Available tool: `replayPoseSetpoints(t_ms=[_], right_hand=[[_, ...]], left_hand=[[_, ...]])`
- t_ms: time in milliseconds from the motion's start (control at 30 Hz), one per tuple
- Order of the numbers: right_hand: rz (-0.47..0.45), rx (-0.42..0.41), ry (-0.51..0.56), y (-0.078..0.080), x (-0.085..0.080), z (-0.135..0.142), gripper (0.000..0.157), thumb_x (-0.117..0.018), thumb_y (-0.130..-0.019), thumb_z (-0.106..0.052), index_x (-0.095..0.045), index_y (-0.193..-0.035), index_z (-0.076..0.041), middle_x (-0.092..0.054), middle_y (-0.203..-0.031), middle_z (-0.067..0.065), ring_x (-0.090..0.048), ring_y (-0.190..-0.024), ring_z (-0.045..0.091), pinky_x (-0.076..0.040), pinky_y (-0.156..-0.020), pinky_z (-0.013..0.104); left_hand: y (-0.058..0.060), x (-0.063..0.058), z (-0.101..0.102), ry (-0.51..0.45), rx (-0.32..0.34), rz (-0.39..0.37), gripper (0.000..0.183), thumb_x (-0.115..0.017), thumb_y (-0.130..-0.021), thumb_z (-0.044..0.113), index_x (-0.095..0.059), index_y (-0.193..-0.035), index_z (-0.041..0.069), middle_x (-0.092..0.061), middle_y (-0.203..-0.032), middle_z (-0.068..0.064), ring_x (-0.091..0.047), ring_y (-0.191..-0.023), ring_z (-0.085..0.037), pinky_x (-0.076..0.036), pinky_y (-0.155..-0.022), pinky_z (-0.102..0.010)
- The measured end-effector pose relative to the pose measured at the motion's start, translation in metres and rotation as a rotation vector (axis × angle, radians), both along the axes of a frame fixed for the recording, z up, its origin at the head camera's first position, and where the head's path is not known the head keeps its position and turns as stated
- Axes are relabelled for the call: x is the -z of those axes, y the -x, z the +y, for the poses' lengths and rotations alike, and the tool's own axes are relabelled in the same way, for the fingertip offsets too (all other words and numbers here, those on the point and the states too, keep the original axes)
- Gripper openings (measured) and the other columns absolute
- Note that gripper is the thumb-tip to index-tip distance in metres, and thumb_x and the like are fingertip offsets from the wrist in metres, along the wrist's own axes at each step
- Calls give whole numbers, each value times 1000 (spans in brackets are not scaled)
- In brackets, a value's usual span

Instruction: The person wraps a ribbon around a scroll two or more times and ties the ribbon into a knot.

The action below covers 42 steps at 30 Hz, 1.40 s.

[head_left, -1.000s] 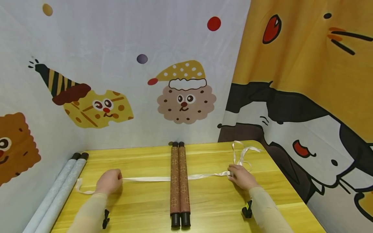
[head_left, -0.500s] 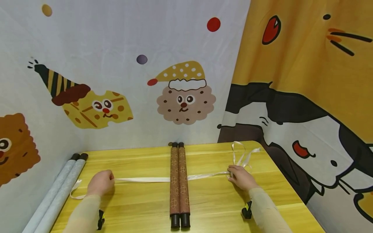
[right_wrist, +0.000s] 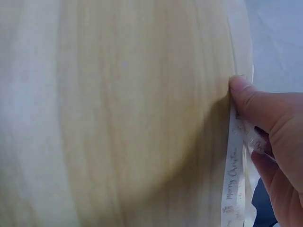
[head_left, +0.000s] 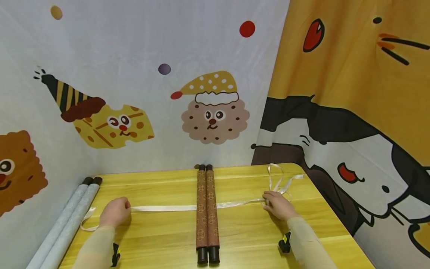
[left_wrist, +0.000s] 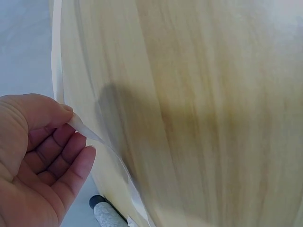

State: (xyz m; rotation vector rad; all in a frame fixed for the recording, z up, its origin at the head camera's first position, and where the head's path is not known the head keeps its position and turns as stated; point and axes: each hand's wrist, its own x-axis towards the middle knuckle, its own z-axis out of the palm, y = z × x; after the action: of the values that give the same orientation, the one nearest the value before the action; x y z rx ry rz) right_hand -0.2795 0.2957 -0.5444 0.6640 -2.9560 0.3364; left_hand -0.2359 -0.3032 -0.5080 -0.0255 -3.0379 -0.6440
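A white ribbon [head_left: 164, 208] runs across the table, passing under a pair of brown patterned scroll rolls [head_left: 205, 209] with black end knobs. On the left, my left hand [head_left: 115, 212] pinches the ribbon between thumb and forefinger, and a loose tail curls out behind it. In the left wrist view the ribbon [left_wrist: 85, 128] bends from the thumb tip toward the table. My right hand [head_left: 279, 205] pinches the other side of the ribbon, with looped ends lying beyond it. Printed lettering shows on the ribbon [right_wrist: 232, 175] in the right wrist view.
Two light grey-blue rolls [head_left: 72, 220] with black ends lie along the table's left edge. The wooden table [head_left: 161, 239] meets a white curtain with cartoon prints [head_left: 134, 45] at the back. A yellow cat-print curtain [head_left: 352, 82] hangs along the right side.
My left hand has moved left, drawing the ribbon with it, then barely shifted in the last half second. My right hand stays in place; the ribbon's loose end beyond it has shifted slightly.
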Motion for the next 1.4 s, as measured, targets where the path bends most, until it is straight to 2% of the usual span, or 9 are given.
replayPoseSetpoints(t_ms=[100, 200, 300, 433, 567, 767, 1133, 1267, 1400], right_hand=[[17, -5, -1, 0, -1, -1, 45, -76, -88, -20, -63, -126, 1, -58, -131, 20, -53, -120, 40, -43, -99, 53], [81, -16, 32, 1, -4, -3, 47, -79, -86, -21, -63, -126, 0, -60, -129, 18, -55, -119, 38, -44, -98, 52], [152, -38, 64, 4, -11, -9, 47, -80, -85, -20, -64, -125, 0, -62, -125, 16, -57, -116, 35, -45, -97, 51], [187, -52, 68, 6, -21, -20, 45, -81, -83, -21, -66, -122, -1, -65, -118, 13, -59, -111, 34, -47, -94, 50], [192, -60, 60, 8, -23, -29, 40, -82, -82, -20, -69, -116, -3, -66, -111, 11, -61, -106, 32, -49, -90, 49], [189, -68, 28, 13, -14, -39, 30, -82, -81, -15, -71, -107, -6, -68, -102, 7, -62, -97, 29, -52, -84, 45], [133, -124, 70, 13, -8, -61, 29, -81, -80, -12, -70, -106, -6, -65, -104, 6, -61, -101, 28, -51, -88, 43], [128, -139, 35, 11, -4, -66, 26, -80, -80, -10, -70, -104, -7, -65, -102, 5, -61, -99, 26, -52, -87, 41], [181, -156, -24, 11, 0, -69, 21, -79, -80, -6, -71, -98, -11, -65, -96, 2, -62, -93, 23, -53, -81, 38]], left_hand=[[-1, 0, 2, -2, 0, 5, 9, -63, -85, 3, -58, -78, 5, -54, -69, -3, -48, -63, -22, -40, -58, -38], [-1, 0, 3, -6, 3, 8, 8, -63, -85, 2, -58, -79, 4, -55, -70, -3, -47, -63, -22, -40, -58, -39], [-1, -1, 3, -12, 5, 2, 7, -63, -85, 3, -58, -79, 4, -55, -70, -4, -47, -62, -22, -40, -58, -39], [0, -1, 2, -15, 7, -4, 8, -64, -84, 3, -59, -79, 5, -55, -70, -3, -47, -62, -22, -40, -58, -38], [0, 0, 2, -13, 7, 1, 9, -64, -85, 4, -58, -78, 6, -54, -69, -3, -47, -62, -22, -39, -58, -38], [0, 3, 3, -8, 8, 12, 12, -66, -84, 5, -57, -76, 7, -53, -68, -2, -47, -62, -21, -39, -57, -37], [-1, 2, 1, -1, 4, -14, 10, -64, -85, 4, -57, -78, 5, -53, -70, -3, -47, -63, -22, -40, -58, -37], [-2, 2, 1, 3, 8, -11, 10, -64, -84, 4, -57, -78, 6, -53, -69, -3, -47, -63, -21, -40, -58, -37], [-2, 4, 1, 3, 11, -1, 10, -65, -85, 4, -58, -78, 6, -54, -69, -3, -47, -62, -21, -40, -58, -38]])
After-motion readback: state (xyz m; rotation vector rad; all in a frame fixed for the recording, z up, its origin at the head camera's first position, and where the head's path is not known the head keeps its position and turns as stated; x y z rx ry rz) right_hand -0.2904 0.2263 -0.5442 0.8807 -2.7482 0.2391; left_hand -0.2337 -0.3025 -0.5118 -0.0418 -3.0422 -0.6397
